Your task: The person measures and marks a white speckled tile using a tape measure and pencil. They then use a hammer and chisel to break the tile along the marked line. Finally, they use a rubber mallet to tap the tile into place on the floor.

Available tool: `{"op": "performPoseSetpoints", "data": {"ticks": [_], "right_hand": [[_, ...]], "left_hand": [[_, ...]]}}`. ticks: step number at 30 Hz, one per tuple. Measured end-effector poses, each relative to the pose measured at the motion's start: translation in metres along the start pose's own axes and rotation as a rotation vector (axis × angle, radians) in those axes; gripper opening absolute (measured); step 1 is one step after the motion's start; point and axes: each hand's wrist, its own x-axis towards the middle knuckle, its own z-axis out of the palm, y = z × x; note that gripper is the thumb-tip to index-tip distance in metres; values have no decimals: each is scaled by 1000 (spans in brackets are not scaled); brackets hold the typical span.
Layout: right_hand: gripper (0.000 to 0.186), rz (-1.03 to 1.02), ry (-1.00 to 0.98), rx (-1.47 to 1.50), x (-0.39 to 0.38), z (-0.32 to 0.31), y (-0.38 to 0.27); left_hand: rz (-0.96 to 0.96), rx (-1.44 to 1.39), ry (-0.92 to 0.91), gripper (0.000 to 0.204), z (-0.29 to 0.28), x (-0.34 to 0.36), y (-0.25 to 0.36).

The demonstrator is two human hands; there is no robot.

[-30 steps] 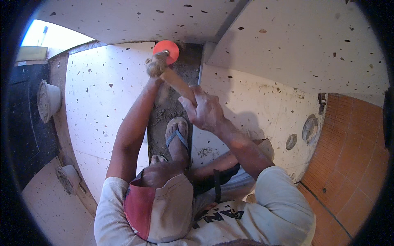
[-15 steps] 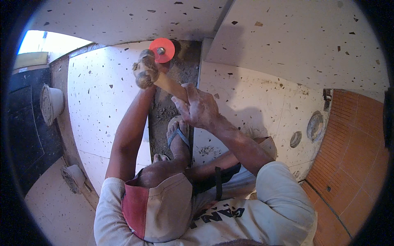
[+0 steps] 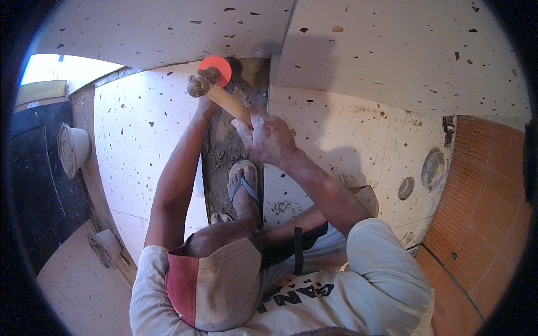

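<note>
In my right hand [image 3: 270,139] is a hammer [image 3: 227,105], its fingers wrapped round the pale wooden handle. The dirt-caked hammer head points up and left, overlapping a round red-orange chisel guard [image 3: 221,67]. Under that guard, my left hand [image 3: 207,106] grips the chisel, though the fingers are mostly hidden. Hammer head and guard cover the chisel's metal end; whether they touch I cannot tell. Below the hands runs a strip of bare dirt [image 3: 221,148] between white speckled slabs [image 3: 148,134].
A speckled wall [image 3: 392,56] rises ahead and to the right. My sandalled foot [image 3: 244,187] stands on the dirt strip. At the left are a white bucket [image 3: 77,150] and a dark panel [image 3: 33,168]. Round openings [image 3: 432,169] pierce the right slab, beside brown tiles [image 3: 482,196].
The hammer head has come down and away over the chisel guard, covering the metal end that showed before. My right hand has shifted slightly. My left hand stays at the chisel.
</note>
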Motion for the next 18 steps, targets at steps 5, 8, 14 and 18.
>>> {"op": "performPoseSetpoints", "data": {"ticks": [5,8,14,18], "right_hand": [[38,-180,145,54,-21,5,-3],[38,-85,68,29,-10,7,2],[37,-68,36,34,-13,5,-5],[39,-169,111,49,-19,3,-5]], "left_hand": [[-1,-8,-10,41,-4,8,-4],[2,6,-4,42,-6,5,0],[1,18,-2,42,-7,9,-1],[8,-2,7,42,-10,9,3]]}}
